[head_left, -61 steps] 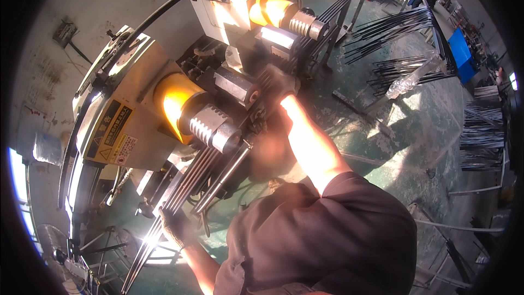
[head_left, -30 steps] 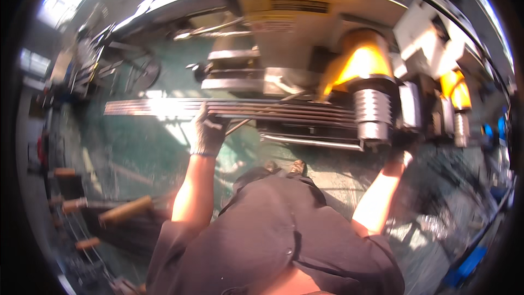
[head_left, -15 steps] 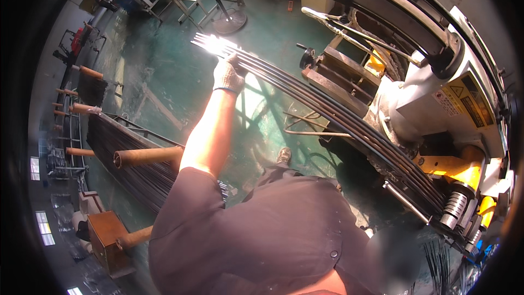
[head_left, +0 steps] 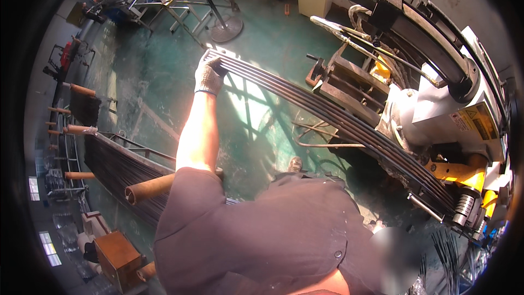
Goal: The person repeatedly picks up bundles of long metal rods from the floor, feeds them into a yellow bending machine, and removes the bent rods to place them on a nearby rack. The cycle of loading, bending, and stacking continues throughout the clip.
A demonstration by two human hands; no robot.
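Note:
My left hand (head_left: pixel 208 75), in a pale knitted work glove, is closed around the near-left ends of several long dark metal rods (head_left: pixel 289 94). The arm is stretched forward and left. Side by side, the rods slant down to the right toward the machine (head_left: pixel 436 114), where their far ends lie by a ribbed metal cylinder (head_left: pixel 464 208) and a yellow bracket (head_left: pixel 458 172). Of my right hand (head_left: pixel 376 226) only a small pale bit seems to show beside my dark shirt, near a blurred patch; its fingers cannot be made out.
At the left, a rack with brown tube-shaped arms (head_left: pixel 150 187) bears a mass of dark rods (head_left: pixel 123 172). A brown box (head_left: pixel 117 257) stands near it. Ahead are a round-based stand (head_left: pixel 226 29) and a metal frame. More thin rods (head_left: pixel 447 251) are at the lower right.
My left hand has moved left and a little nearer, with the rod ends still in its grip. The rods' bright glare has faded, and the whole view has shifted slightly.

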